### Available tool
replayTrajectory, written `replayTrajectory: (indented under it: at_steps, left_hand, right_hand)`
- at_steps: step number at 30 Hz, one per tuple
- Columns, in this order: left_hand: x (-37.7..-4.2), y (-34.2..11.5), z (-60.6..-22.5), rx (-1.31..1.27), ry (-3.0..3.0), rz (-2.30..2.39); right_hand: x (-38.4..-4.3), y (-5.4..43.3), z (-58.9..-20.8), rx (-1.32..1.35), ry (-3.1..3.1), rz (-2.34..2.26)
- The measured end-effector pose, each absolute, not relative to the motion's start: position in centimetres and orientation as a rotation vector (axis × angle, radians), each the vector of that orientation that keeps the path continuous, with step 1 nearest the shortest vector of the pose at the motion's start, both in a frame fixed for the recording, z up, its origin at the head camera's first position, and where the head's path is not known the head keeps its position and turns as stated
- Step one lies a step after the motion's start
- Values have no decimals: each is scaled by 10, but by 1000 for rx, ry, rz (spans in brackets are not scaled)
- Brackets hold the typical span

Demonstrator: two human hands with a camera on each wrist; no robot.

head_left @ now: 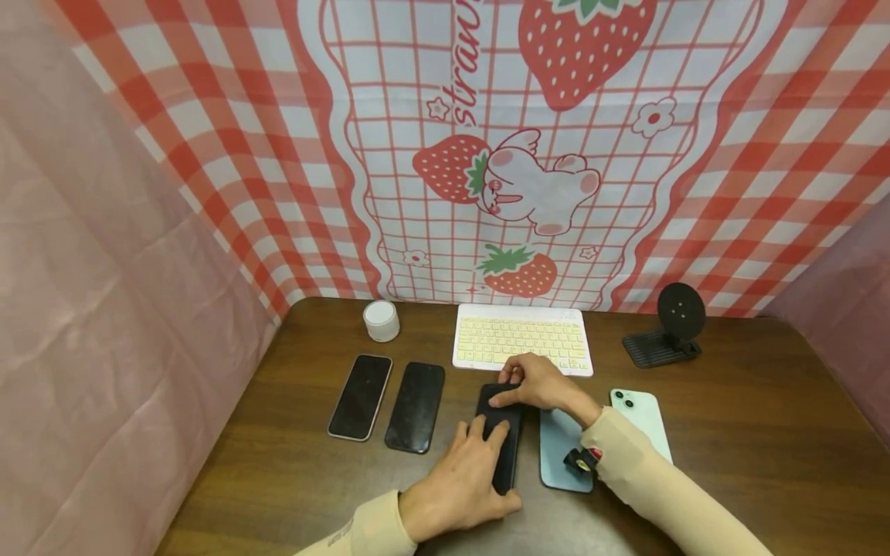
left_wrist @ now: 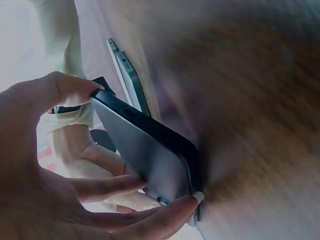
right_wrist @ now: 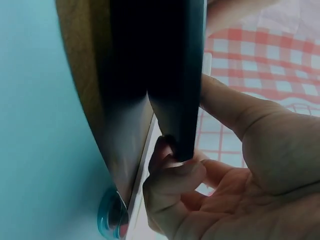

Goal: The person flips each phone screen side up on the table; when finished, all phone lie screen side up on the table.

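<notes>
- Fingers [left_wrist: 165, 217] of the left hand [head_left: 459, 483] are parted and bent over the held phone [head_left: 510, 455]; its near end is met by the thumb, so it is gripped between them.
- By the right hand [head_left: 538, 382] the far end is pinched, the thumb laid over the upper face and the other fingers curled at the edge and beneath; the gap is about as narrow as the phone's thickness.
- The left arm is brought in from the lower edge of the head view, the back of the hand turned up.
- The right arm is reached in from the lower right, its sleeve [head_left: 629, 455] passed over parts of the blue phone [head_left: 559, 471] and the green phone [head_left: 647, 413].
- The held phone is kept lengthwise at the middle of the table [head_left: 257, 494], between the black phone [head_left: 415, 407] and the blue one; whether any edge is touching the wood cannot be told.
- The keyboard [head_left: 514, 332] is placed just beyond the right hand.
- Left of the black phone, a pale-rimmed phone [head_left: 361, 398] is laid, face up.
</notes>
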State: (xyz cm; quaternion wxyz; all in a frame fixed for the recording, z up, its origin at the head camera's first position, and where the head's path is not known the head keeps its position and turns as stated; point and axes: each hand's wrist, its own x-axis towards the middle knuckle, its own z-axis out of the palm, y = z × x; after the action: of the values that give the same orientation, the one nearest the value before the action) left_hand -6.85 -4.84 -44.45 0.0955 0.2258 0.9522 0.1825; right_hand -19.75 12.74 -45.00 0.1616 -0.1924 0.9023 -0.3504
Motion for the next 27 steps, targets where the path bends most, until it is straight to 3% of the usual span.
replayTrajectory:
  at_steps: [16,27]
  left_hand:
    - [-65,-48,-444,503,2821,808]
    - [-68,-58,-442,558,2971,970]
  right_hand:
    - [-202,146,-442,-472,2209,-1389]
    - [-201,150,-453,-453,1978,-1596]
